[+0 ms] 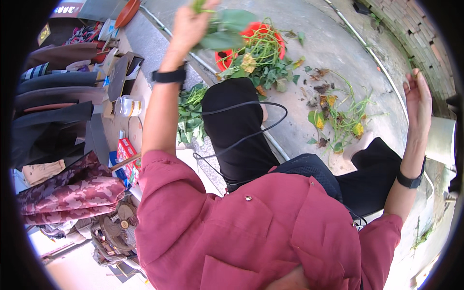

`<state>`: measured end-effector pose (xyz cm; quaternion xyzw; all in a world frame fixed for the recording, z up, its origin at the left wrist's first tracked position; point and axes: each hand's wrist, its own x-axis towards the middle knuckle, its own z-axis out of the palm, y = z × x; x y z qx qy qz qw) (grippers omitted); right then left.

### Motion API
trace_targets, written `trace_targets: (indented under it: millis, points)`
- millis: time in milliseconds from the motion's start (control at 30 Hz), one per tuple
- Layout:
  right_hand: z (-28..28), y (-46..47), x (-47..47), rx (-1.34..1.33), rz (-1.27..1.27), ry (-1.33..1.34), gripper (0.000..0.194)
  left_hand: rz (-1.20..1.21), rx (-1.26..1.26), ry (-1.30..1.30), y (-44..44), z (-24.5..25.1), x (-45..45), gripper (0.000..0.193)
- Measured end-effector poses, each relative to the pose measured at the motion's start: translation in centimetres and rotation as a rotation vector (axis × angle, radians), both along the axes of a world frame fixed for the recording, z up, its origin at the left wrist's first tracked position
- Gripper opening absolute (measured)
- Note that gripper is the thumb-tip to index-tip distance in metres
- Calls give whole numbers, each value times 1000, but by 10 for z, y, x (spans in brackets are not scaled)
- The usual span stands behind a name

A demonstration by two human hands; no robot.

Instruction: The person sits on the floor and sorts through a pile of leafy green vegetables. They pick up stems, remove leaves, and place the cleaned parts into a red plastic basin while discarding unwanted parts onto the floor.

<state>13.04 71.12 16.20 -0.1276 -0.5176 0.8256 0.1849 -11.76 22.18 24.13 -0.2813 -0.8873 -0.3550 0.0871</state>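
Note:
My left hand is raised at the top of the view, gripping a bunch of broad green leaves on stems, blurred by motion. Just beyond it, a red plastic basin is heaped with long-stemmed leafy greens, some yellowed, spilling onto the concrete. Out at the far right is my right hand, lifted with its fingers bent; whether a small scrap sits at the fingertips is unclear. Another pile of green leaves lies beside my left knee. Discarded stems and yellow leaves are scattered on the floor between my legs.
A black cable loops across my left leg. Thin pipes run along the concrete, near a brick wall. On the left are a plastic jar, a red box, hanging clothes and a fan.

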Motion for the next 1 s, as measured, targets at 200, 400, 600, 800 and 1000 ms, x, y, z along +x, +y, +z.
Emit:
trace_targets:
  millis: [200, 400, 600, 800, 1000]
  points:
    - [-46, -11, 7, 832, -1, -333, 21, 468, -296, 136, -158, -4, 29, 26]
    - [-68, -44, 12, 1451, 141, -426, 15, 614, -726, -89, -217, -126, 79, 22]
    - [-100, -75, 22, 1520, 650, -667, 34, 455, -617, -463, -222, -256, 86, 68]
    - [-79, -81, 23, 1574, 591, -537, 35, 500, -558, -435, -230, -256, 79, 69]
    - [-48, -91, 31, 1598, 571, -502, 32, 459, -731, -340, -188, -149, 98, 61]
